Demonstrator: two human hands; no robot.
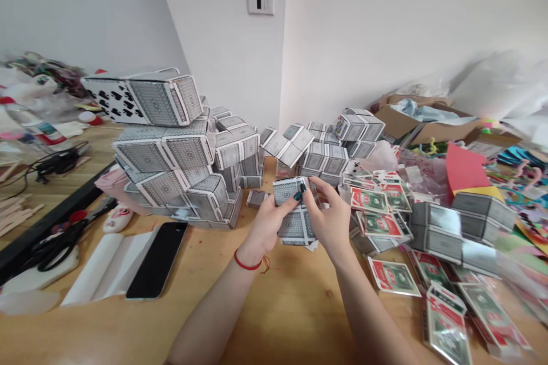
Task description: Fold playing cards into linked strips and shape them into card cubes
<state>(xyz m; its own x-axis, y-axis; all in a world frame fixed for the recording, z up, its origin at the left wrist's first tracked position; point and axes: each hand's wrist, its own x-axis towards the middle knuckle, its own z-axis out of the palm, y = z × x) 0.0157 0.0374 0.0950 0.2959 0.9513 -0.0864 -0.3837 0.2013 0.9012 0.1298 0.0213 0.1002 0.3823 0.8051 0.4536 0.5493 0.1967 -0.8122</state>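
1. Hands meet over the middle of the desk (278, 308): the left hand (268, 225) and the right hand (331, 222) both grip a small cluster of card cubes (293, 227), folded from grey-backed playing cards and held just above the wood.
2. Fingers of both hands close around the cluster's sides. Dark-nailed left fingertips (298, 194) press on its upper cube, and the palms cover much of the lower part, so how the cubes join cannot be made out.
3. A red string bracelet (247, 265) circles the left wrist; both forearms are cut off by the lower edge.
4. To the left rises a big stack of card boxes (171, 148), whose rear cubes are hidden behind the front ones.
5. Behind the hands sits a lower heap of cubes (325, 154), partly masked by the held cluster.
6. Loose red-and-green cards (377, 222) lie spread to the right, overlapping; those near the right edge blur and run out of view.
7. A dark phone (157, 259) lies flat left of the hands, beside a folded white sheet (107, 268).
8. Black-handled scissors (55, 242) rest at the far left, their blades hard to trace.
9. A cardboard box (411, 120) stands at the back right; its contents are indistinct.
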